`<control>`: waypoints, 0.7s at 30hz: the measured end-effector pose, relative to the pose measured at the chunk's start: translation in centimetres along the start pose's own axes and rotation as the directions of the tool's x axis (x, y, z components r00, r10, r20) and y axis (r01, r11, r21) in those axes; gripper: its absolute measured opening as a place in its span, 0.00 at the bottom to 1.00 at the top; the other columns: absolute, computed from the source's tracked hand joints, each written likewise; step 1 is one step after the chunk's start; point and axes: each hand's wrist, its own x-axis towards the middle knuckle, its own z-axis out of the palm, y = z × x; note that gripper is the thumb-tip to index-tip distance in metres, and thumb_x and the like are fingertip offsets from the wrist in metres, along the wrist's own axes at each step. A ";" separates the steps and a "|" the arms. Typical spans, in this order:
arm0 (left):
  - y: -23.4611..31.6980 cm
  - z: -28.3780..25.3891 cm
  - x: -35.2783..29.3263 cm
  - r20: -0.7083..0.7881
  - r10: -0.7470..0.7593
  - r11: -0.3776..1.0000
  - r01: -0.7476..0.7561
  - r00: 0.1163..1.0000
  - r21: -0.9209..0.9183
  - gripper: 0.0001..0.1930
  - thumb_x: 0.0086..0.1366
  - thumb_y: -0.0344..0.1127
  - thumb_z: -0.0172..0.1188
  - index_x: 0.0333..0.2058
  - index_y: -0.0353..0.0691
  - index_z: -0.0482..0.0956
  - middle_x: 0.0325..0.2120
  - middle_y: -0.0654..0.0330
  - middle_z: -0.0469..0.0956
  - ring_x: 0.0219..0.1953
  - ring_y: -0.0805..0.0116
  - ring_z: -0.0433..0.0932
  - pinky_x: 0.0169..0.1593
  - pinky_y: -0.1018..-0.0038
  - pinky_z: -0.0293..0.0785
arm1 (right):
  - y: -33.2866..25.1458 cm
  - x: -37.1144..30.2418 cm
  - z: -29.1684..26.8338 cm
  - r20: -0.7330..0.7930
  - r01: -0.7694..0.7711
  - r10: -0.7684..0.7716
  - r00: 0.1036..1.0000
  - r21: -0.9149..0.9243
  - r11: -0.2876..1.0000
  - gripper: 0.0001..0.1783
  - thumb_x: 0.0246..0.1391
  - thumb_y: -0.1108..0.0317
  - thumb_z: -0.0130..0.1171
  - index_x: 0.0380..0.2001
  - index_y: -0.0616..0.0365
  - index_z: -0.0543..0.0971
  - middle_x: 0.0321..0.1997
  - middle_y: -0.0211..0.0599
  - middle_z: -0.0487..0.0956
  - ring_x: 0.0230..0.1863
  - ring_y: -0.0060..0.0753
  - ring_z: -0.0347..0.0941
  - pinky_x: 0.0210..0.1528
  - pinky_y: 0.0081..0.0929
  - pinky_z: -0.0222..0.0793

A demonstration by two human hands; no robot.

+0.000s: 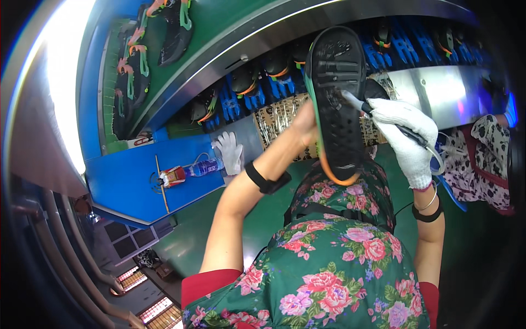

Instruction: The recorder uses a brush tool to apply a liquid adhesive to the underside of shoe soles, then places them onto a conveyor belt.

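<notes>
A black sandal (338, 123) stands in front of me with its grooved, studded side facing me; an orange and green strap shows along its edge. My bare left hand (305, 123) grips it from the left side, with the fingers hidden behind it. My right hand (406, 129) wears a white glove and is closed around a dark-handled brush (356, 102). The brush's pale tip meets the sandal's surface near its middle, or hovers just over it. A clear tube curves beside my right wrist. Part of another black piece shows behind the sandal.
Behind my hands, several sandals on blue holders (253, 101) line up under a metal edge. More sandals (176, 33) lie on the green surface above. On the blue table (123, 172) at left are a bottle (204, 167) and a white glove (229, 152). Another person's patterned clothing (482, 159) is at right.
</notes>
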 end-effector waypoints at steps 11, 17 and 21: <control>-2.9 1.1 -3.3 0.306 0.175 0.912 -0.037 0.936 -0.408 0.29 0.76 0.49 0.49 0.65 0.32 0.67 0.60 0.42 0.74 0.57 0.49 0.79 0.59 0.54 0.81 | -1.2 -2.0 0.4 0.066 0.235 -0.227 0.972 -0.191 0.953 0.12 0.46 0.79 0.72 0.37 0.60 0.88 0.40 0.43 0.87 0.40 0.40 0.84 0.44 0.32 0.79; -3.5 0.5 -3.5 0.366 0.205 0.956 -0.106 0.908 -0.273 0.47 0.57 0.59 0.60 0.70 0.38 0.63 0.72 0.42 0.58 0.72 0.41 0.60 0.74 0.50 0.57 | -2.8 -1.5 1.0 -0.016 0.278 -0.285 0.958 -0.172 0.945 0.13 0.43 0.81 0.72 0.36 0.60 0.88 0.41 0.43 0.88 0.40 0.40 0.84 0.45 0.32 0.80; -4.5 5.5 -2.2 0.397 0.283 0.895 -0.092 0.873 -0.435 0.53 0.56 0.72 0.61 0.70 0.39 0.62 0.70 0.41 0.61 0.71 0.44 0.62 0.73 0.47 0.59 | -3.3 -0.7 0.2 -0.021 0.265 -0.273 0.962 -0.177 0.948 0.15 0.44 0.80 0.72 0.38 0.57 0.88 0.44 0.40 0.88 0.44 0.39 0.84 0.50 0.33 0.80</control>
